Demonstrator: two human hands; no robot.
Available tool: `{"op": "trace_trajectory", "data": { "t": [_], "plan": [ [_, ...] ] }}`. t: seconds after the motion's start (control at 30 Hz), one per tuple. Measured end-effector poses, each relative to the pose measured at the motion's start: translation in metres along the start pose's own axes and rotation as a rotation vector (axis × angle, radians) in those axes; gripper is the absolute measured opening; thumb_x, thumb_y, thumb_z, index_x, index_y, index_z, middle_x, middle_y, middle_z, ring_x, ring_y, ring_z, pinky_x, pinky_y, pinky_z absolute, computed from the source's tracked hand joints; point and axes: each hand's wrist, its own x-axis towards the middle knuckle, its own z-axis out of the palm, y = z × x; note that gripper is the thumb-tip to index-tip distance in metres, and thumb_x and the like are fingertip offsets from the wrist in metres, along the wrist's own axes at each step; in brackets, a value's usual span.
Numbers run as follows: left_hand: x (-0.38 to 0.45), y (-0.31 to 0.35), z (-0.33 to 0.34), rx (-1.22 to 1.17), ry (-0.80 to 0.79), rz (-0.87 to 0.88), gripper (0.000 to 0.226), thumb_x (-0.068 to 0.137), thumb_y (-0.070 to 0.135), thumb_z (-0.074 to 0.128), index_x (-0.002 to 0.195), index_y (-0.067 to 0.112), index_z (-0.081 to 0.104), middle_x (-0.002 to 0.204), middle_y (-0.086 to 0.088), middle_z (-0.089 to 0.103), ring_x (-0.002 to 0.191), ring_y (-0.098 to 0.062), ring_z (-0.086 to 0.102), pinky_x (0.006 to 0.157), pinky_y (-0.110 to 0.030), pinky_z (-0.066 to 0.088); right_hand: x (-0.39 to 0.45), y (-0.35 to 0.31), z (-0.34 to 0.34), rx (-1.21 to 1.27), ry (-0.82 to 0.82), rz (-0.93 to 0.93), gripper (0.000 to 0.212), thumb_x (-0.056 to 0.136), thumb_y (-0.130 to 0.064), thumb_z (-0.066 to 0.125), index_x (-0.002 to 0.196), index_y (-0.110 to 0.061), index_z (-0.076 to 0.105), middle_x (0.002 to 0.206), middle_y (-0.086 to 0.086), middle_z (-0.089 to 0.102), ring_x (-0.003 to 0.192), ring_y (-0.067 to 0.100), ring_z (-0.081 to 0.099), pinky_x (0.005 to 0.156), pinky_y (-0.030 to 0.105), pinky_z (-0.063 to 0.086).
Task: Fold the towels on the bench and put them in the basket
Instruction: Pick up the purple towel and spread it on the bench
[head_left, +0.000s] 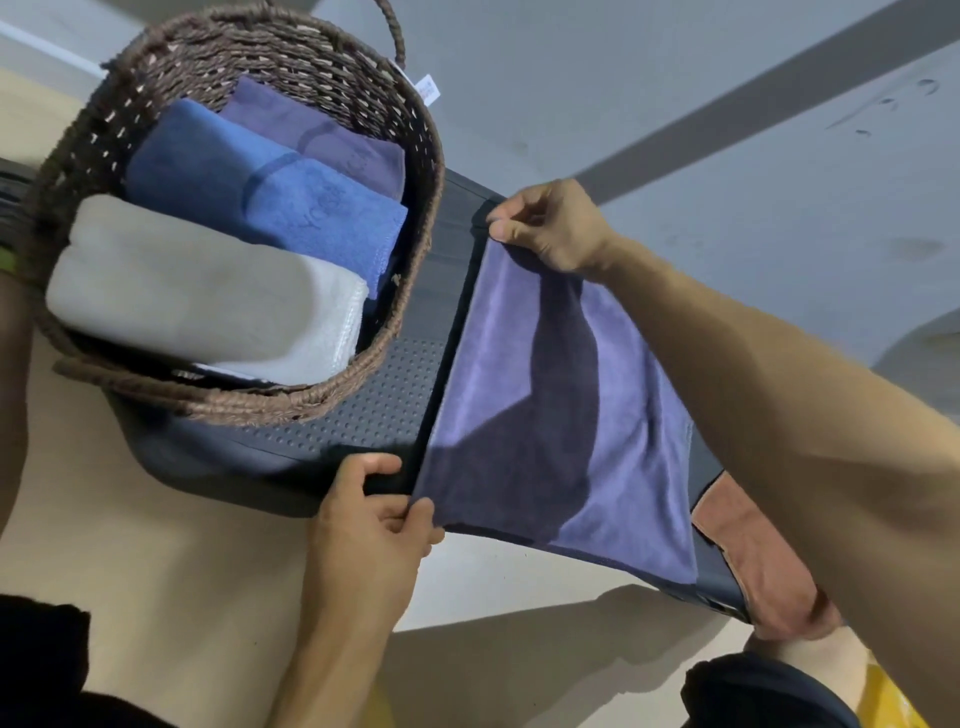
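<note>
Dark perforated bench (384, 410) runs under everything you're working on. Left of your left hand sits the woven basket (415, 171), already holding a grey, a blue and a purple folded towel. Your left hand (374, 519) pinches the near corner of the purple towel (561, 415); your right hand (550, 223) pinches the far corner. Beyond your right forearm lies a pink towel (748, 551). If the two corners aren't matched, the fold will likely come out skewed.

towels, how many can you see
5: grey, blue and purple in the basket, one purple held on the bench, one pink at right. Others may be hidden.
</note>
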Motion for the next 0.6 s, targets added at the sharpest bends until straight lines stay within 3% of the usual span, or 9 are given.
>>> {"op": "trace_trajectory", "data": {
  "t": [0.1,0.2,0.27,0.33,0.4,0.5,0.6],
  "plan": [
    [0.005,-0.003,-0.006,0.04,-0.002,0.017,0.028,0.087,0.0,0.067,0.085,0.027,0.061,0.066,0.0,0.072,0.058,-0.013,0.072,0.064,-0.04,0.06,-0.003,-0.001,0.028,-0.102,0.149,-0.071,0.016,0.084,-0.029,0.078,0.085,-0.014,0.074,0.079,-0.01,0.073,0.064,-0.015,0.058,0.067,0.004,0.045],
    [0.01,-0.006,-0.012,0.099,0.058,0.056,0.024,0.082,0.004,0.075,0.08,0.026,0.064,0.064,0.001,0.071,0.056,-0.008,0.069,0.066,-0.039,0.059,-0.007,0.0,0.044,-0.094,0.308,-0.076,0.024,0.081,-0.041,0.079,0.08,-0.018,0.071,0.067,-0.016,0.066,0.064,-0.003,0.06,0.066,0.017,0.048],
    [0.01,-0.007,-0.014,0.13,0.086,0.075,0.025,0.076,0.009,0.081,0.076,0.028,0.065,0.058,0.004,0.069,0.052,-0.004,0.066,0.06,-0.029,0.057,-0.009,0.0,0.047,-0.105,0.35,-0.068,0.028,0.08,-0.046,0.078,0.082,-0.019,0.069,0.072,-0.013,0.065,0.071,0.01,0.063,0.07,0.027,0.051],
    [0.01,-0.009,-0.014,0.146,0.111,0.09,0.026,0.073,0.011,0.084,0.072,0.029,0.065,0.056,0.005,0.068,0.051,-0.002,0.064,0.054,-0.018,0.053,-0.012,0.001,0.046,-0.123,0.361,-0.069,0.037,0.08,-0.047,0.077,0.092,-0.014,0.068,0.088,-0.003,0.065,0.081,0.014,0.058,0.077,0.025,0.048],
    [0.012,-0.011,-0.013,0.139,0.125,0.069,0.024,0.072,0.011,0.084,0.071,0.027,0.066,0.058,0.004,0.068,0.056,-0.008,0.066,0.059,-0.024,0.057,-0.02,-0.002,0.04,-0.137,0.417,-0.084,0.043,0.082,-0.046,0.076,0.103,-0.01,0.065,0.099,0.001,0.058,0.092,0.013,0.052,0.082,0.02,0.042],
    [0.016,-0.014,-0.012,0.086,0.075,0.041,0.018,0.073,0.008,0.082,0.065,0.014,0.067,0.057,-0.003,0.066,0.056,-0.018,0.062,0.066,-0.044,0.058,-0.059,-0.009,0.028,-0.078,0.571,-0.127,0.032,0.086,-0.035,0.071,0.103,-0.01,0.062,0.097,0.001,0.053,0.088,0.011,0.048,0.08,0.013,0.038],
    [0.015,-0.013,-0.014,0.018,0.052,0.036,0.013,0.077,0.016,0.082,0.075,0.023,0.071,0.057,0.005,0.067,0.051,-0.007,0.059,0.055,-0.028,0.053,-0.135,0.006,0.016,-0.08,0.623,-0.084,0.017,0.086,-0.025,0.07,0.097,-0.016,0.061,0.095,-0.004,0.054,0.086,0.012,0.051,0.08,0.012,0.038]
  ]
}}
